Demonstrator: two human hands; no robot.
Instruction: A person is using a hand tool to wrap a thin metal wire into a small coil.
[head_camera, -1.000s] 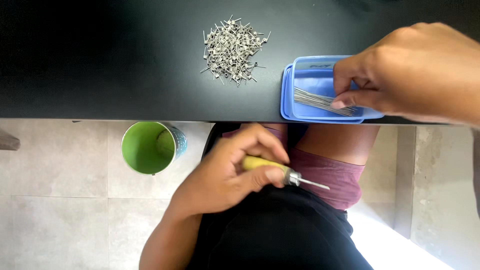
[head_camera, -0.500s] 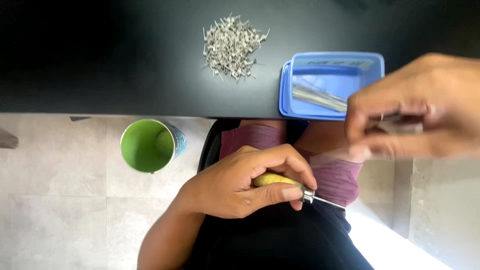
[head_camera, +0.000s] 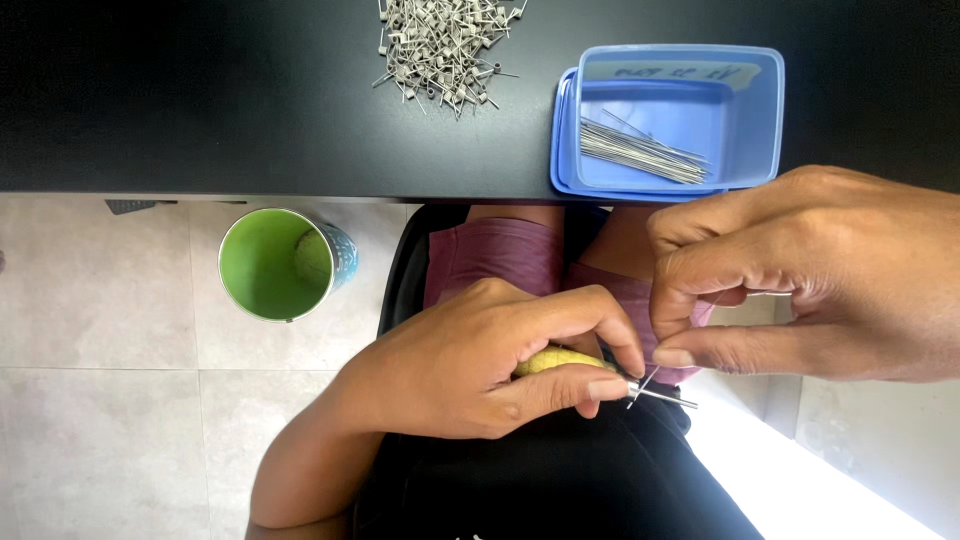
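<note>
The black table (head_camera: 200, 100) fills the top of your view, its front edge running straight across above your lap; the camera now sits lower and closer than half a second ago, so the table takes less of the frame and your hands more. Your right hand (head_camera: 810, 275) has come down off the table edge and in towards your left, fingers curled, thumb and forefinger pinched shut on a thin wire (head_camera: 648, 378) whose lower end touches the metal tip of the tool. Your left hand (head_camera: 490, 365) stays over your lap, closed around the yellow-handled tool (head_camera: 560, 360), forefinger stretched along it towards the tip; it has barely moved. The blue plastic box (head_camera: 760, 120) sits at the table's front edge, nested on its lid, with a bundle of straight wires (head_camera: 640, 150) lying slantwise inside, now clear of your hand. The green cup (head_camera: 275, 265) stands on the tiled floor left of your knees. The heap of small coiled wire pieces (head_camera: 440, 45) lies on the table, well left of the box, partly cut off at the top.
</note>
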